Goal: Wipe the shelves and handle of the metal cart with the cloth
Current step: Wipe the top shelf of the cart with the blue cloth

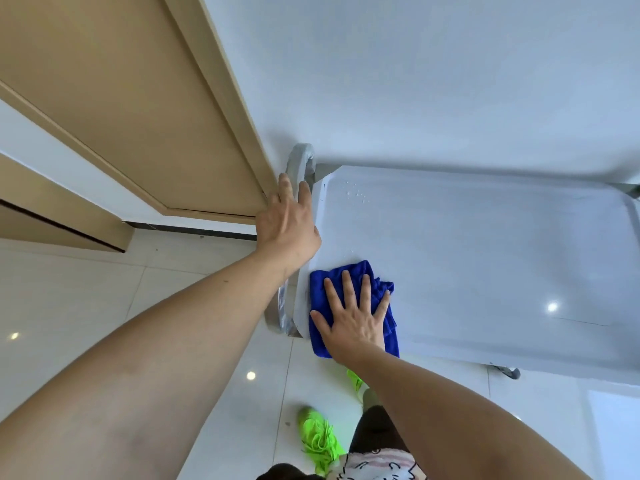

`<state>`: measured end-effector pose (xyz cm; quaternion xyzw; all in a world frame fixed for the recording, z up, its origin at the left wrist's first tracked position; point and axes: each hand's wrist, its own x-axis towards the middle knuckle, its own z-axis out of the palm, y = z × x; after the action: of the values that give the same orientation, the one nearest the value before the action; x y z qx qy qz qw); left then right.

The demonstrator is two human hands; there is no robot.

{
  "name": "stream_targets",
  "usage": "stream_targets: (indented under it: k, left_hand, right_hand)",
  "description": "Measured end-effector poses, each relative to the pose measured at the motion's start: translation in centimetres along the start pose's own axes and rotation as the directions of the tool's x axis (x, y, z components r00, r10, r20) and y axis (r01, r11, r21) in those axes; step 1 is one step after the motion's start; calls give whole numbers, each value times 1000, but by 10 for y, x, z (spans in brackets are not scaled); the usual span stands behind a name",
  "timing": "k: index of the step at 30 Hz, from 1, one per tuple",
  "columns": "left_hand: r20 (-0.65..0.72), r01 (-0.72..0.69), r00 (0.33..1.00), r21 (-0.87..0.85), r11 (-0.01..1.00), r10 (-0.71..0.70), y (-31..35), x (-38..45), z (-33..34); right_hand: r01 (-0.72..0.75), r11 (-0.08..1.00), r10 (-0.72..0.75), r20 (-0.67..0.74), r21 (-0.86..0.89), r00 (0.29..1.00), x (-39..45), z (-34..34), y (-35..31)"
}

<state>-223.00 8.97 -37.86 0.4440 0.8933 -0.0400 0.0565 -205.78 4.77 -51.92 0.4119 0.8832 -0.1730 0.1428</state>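
The right hand (356, 317) lies flat on the blue cloth (349, 306), fingers spread, palm pressing it onto the top shelf (485, 254) of the cart (519, 348). The cloth is bunched at the shelf's near corner, just beside the handle (298, 168). The left hand (287, 223) rests on that handle, fingers loosely extended along the bar rather than wrapped around it; whether the thumb hooks under cannot be told.

The step in hand looks like wiping the top shelf, and it seems early: water drops (356, 194) sit unwiped near the far corner by the handle, and most of the surface lies beyond the cloth.

To do it well, the palm should keep even pressure so the whole cloth stays in contact, not just the fingertips. Long overlapping strokes from the handle end toward the far end would cover the shelf without missed strips, and the raised rim needs a pass along each edge. The left hand should steady the cart, since it likely rolls on the glossy tiled floor (86, 289). The handle comes afterwards.
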Motion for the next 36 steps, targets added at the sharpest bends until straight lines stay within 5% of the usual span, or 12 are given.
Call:
stream_targets:
  k: [23, 36]
  left_hand:
    - [-107, 94, 990, 12, 995, -93, 17, 45, 24]
    - [-71, 72, 995, -56, 996, -76, 15, 44, 20]
  right_hand:
    - [-49, 999, 51, -161, 17, 986, 231, -87, 12]
    - [-4, 1000, 2, -110, -18, 994, 165, -68, 21]
